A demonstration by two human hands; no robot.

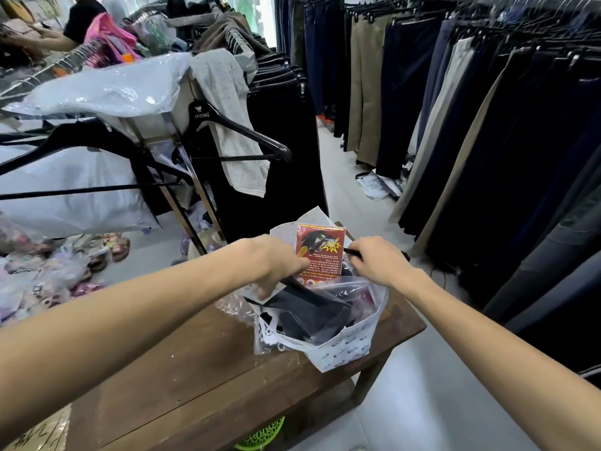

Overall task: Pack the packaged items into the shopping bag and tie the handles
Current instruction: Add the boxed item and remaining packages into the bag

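white shopping bag (344,349) set open on far right end of wooden table (201,362) | red packet (320,252) upright at bag's far side, pinched by left hand (276,265) | right hand (379,258) clenched on dark strip at bag rim | dark packaged items (309,312) seen inside

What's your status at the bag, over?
Left hand and right hand both gripping the shopping bag rim. Red packet upright inside, dark items below. Handles untied. Nothing blocking.
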